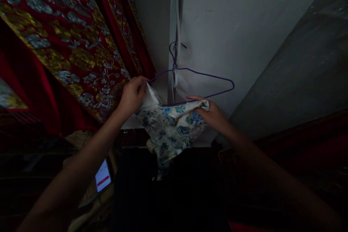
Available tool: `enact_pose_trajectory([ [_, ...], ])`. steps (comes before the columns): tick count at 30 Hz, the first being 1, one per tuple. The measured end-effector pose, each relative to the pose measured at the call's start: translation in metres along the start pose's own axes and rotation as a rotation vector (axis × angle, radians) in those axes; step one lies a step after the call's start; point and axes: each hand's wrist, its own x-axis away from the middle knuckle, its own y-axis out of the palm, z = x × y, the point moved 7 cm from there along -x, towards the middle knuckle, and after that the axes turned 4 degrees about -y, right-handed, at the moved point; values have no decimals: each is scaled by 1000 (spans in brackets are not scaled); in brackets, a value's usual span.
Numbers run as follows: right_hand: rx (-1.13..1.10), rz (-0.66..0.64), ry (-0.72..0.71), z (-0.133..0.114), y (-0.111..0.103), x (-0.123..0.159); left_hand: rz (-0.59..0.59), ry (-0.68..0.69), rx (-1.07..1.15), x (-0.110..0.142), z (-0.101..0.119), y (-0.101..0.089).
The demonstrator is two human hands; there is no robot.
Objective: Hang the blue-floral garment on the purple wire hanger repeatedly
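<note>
A purple wire hanger (204, 74) hangs by its hook from a nail on the wall. A white garment with a blue floral print (174, 130) hangs at the hanger's lower bar; its exact kind is unclear in the dim light. My left hand (133, 94) pinches the garment's white upper corner beside the left end of the hanger. The garment's rolled white top edge is gripped by my right hand (208, 113), just under the hanger's bottom bar. The right end of the hanger is bare. Cloth hides the hanger's lower left part.
Red cloth with gold and silver embroidery (81, 54) hangs at the left. White cords (178, 14) run down the pale wall (244, 25). A phone with a lit screen (103, 177) lies at the lower left. A greyish sheet (304, 72) covers the right side.
</note>
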Motion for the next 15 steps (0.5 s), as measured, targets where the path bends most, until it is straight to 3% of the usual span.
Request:
enact_pose_trajectory([
  [4, 282, 266, -107, -6, -59, -14, -44, 36, -63, -8, -3, -3],
  [6, 375, 299, -79, 5, -86, -31, -61, 74, -82, -7, 0, -4],
  [11, 416, 194, 42, 24, -127, -68, -59, 104, -116, -5, 7, -9],
  [14, 216, -95, 140, 22, -119, -66, 88, 64, -76, -14, -6, -25],
  [15, 168, -129, 133, 18, -116, -61, 137, 49, -49, -18, -13, -30],
])
